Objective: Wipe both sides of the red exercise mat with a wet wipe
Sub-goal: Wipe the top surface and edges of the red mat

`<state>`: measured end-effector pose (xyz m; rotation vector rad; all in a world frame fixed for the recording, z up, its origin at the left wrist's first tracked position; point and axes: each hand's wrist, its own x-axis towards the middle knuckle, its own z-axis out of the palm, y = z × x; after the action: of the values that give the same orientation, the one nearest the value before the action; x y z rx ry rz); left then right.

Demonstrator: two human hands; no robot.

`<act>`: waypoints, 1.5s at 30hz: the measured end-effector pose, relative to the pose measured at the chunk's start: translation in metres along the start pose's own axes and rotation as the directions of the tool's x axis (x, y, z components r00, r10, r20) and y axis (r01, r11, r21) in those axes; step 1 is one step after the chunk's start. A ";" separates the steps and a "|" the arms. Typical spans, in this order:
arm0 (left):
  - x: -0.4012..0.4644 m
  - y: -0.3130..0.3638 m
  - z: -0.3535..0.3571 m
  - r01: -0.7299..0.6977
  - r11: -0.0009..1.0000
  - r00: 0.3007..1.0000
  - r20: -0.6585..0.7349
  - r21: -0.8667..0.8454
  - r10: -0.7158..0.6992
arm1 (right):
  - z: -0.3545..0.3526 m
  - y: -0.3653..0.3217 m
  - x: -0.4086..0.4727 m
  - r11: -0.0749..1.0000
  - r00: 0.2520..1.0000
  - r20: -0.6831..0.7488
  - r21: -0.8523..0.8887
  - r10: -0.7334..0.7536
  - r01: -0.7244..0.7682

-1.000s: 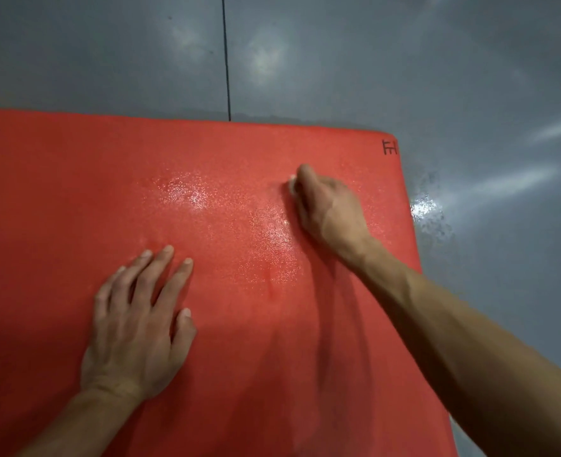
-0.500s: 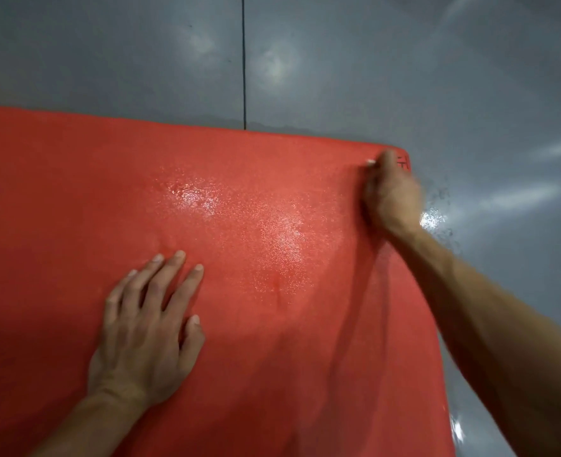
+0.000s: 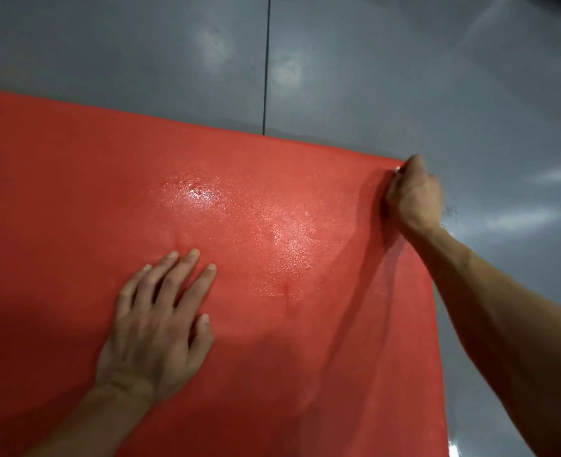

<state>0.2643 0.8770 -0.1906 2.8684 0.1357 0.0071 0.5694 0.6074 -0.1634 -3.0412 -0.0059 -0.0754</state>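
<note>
Head view: left hand (image 3: 155,328) flat on mat (image 3: 74,199); right hand (image 3: 412,196) fisted at corner.

Mat (image 3: 74,199) lies flat on floor (image 3: 404,77), spreading left and toward the viewer. Left hand (image 3: 155,328) rests on mat, near side, left of centre. Right hand (image 3: 412,196) sits at mat's far right corner, wipe (image 3: 397,169) tucked under its fingers. Floor seam (image 3: 266,61) runs behind mat.

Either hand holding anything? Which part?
Right hand grips a wet wipe at the red mat's far right corner; only a sliver shows. Left hand lies flat, holding nothing.
</note>
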 end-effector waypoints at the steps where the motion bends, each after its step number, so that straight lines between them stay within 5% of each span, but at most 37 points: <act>1: 0.000 0.000 0.000 0.000 1.000 1.000 0.005 -0.005 0.000 | 0.003 -0.009 0.000 1.000 1.000 -0.008 0.015 -0.027 0.027; 5: -0.002 -0.001 0.000 -0.002 1.000 1.000 0.003 -0.006 0.002 | 0.024 -0.097 -0.013 0.935 0.948 0.083 0.209 -0.308 0.285; 8: 0.000 -0.001 0.000 -0.011 1.000 1.000 -0.008 -0.017 0.011 | 0.023 -0.101 -0.003 0.870 0.861 0.140 0.139 -0.489 0.472; 11: 0.000 -0.001 0.000 0.000 1.000 1.000 0.010 -0.014 0.000 | 0.007 -0.035 0.032 0.977 0.965 0.158 0.016 -0.211 0.211; 14: 0.000 -0.002 0.001 0.004 1.000 1.000 0.029 -0.008 -0.004 | -0.003 -0.017 0.051 0.999 0.979 0.202 -0.044 0.017 -0.009; 21: 0.000 -0.002 0.000 -0.010 1.000 1.000 0.011 0.007 0.010 | 0.010 -0.179 0.039 0.920 0.829 0.431 0.005 -0.356 0.392; 28: 0.000 -0.001 0.002 -0.002 1.000 1.000 0.017 0.000 0.002 | -0.028 -0.084 0.071 0.895 0.870 0.492 -0.402 0.031 0.195; 35: 0.000 -0.001 0.001 -0.007 1.000 1.000 0.009 0.006 0.007 | -0.019 -0.200 0.036 0.890 0.773 0.535 -0.080 -0.342 0.449; 42: 0.000 -0.002 0.001 -0.005 1.000 1.000 0.016 0.004 0.005 | -0.033 -0.110 0.057 0.908 0.857 0.516 -0.350 -0.017 0.229; 45: -0.001 -0.001 -0.001 -0.001 1.000 1.000 0.019 0.002 0.001 | -0.027 -0.139 0.047 0.912 0.853 0.502 -0.268 -0.143 0.311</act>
<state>0.2636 0.8781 -0.1901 2.8695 0.1305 -0.0206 0.6141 0.7428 -0.1202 -3.2899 -0.4431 0.7295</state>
